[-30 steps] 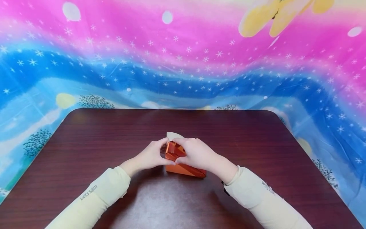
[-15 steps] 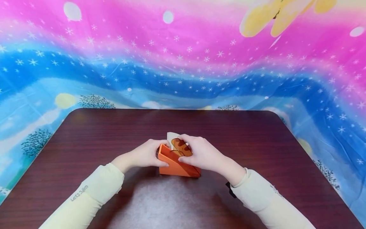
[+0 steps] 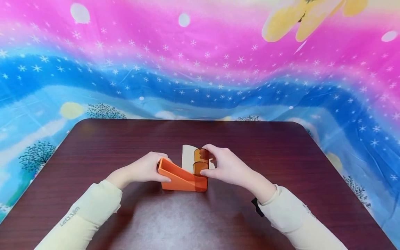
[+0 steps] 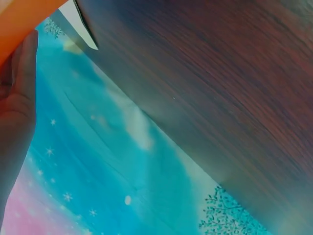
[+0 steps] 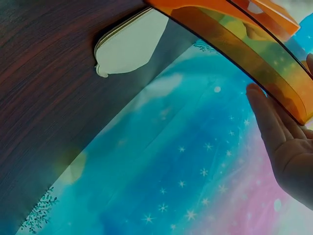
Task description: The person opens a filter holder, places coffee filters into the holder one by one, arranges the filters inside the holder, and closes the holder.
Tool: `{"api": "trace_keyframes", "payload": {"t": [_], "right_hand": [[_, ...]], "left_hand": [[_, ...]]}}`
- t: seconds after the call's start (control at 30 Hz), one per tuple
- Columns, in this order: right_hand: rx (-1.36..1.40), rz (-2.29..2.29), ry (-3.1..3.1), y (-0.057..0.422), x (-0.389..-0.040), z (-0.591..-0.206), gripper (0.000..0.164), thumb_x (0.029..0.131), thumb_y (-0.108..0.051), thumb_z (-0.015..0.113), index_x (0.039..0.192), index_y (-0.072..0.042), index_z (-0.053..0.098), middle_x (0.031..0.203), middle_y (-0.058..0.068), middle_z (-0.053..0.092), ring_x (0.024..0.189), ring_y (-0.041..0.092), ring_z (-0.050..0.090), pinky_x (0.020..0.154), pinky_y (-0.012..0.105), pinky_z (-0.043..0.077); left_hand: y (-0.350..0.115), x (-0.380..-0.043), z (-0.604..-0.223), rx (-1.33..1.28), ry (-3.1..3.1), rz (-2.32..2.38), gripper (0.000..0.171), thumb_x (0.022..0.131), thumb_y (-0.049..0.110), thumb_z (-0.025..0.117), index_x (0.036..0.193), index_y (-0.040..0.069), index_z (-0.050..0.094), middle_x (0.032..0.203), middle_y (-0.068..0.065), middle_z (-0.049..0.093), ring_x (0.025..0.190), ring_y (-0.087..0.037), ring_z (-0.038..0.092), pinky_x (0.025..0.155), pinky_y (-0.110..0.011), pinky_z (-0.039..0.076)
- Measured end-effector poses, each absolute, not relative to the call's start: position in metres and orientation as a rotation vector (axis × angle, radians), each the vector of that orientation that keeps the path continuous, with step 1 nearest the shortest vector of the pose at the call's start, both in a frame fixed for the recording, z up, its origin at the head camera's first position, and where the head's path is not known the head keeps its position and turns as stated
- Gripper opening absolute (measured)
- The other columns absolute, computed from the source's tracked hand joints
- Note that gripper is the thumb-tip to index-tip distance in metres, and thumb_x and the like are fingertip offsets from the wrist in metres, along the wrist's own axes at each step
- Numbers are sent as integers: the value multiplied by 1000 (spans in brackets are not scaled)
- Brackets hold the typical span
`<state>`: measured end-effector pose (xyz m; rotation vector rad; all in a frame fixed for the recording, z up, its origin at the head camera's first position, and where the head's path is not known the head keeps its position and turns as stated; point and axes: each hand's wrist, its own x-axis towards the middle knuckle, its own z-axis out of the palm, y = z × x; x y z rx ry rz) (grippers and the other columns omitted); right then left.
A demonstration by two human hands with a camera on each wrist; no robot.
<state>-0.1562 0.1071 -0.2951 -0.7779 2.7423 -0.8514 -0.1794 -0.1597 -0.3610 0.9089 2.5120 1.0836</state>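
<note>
In the head view an orange box (image 3: 176,182) with a sloping top edge is at the middle of the table. A see-through amber lid (image 3: 201,158) stands raised at its right, lower end, so the inside shows. My left hand (image 3: 142,168) grips the tall left end, thumb on the near side. My right hand (image 3: 229,166) pinches the lid between thumb and fingers. In the left wrist view, fingers (image 4: 23,73) lie against the orange wall. The curved lid (image 5: 234,51) crosses the right wrist view above my right hand.
Behind the box lies a cream pouch (image 3: 188,158), partly hidden; its zip edge shows in the right wrist view. The dark wooden table (image 3: 125,139) has rounded far corners. A pink and blue printed cloth (image 3: 200,69) hangs beyond its edges.
The amber lid has swung from over the box up to the right with my right hand. My left hand and the orange box have shifted left.
</note>
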Motion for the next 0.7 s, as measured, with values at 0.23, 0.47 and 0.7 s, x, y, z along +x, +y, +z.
{"api": "trace_keyframes", "payload": {"t": [0.23,0.47,0.7], "right_hand": [[-780,-776,2787,112,-158,-293,42,74,-23,78,108,-12,55,80,-4,56,62,12,48,55,24,42],[-761,-733,2813,115,-159,-294,43,74,-28,78,108,-13,57,92,-4,63,73,11,53,66,25,46],[-739,-681,2834,119,-162,-296,41,72,-30,80,104,-14,60,91,-4,62,79,11,53,72,26,48]], "left_hand": [[-170,-179,-363,886,2528,1085,27,72,25,79,94,14,67,85,5,62,75,-3,61,70,-22,53],[-182,-177,-364,833,2546,1094,29,72,25,79,96,13,67,87,4,64,77,-5,62,70,-22,53],[-189,-177,-362,812,2543,1123,28,72,23,79,96,14,67,87,4,64,75,-6,63,69,-24,53]]}}
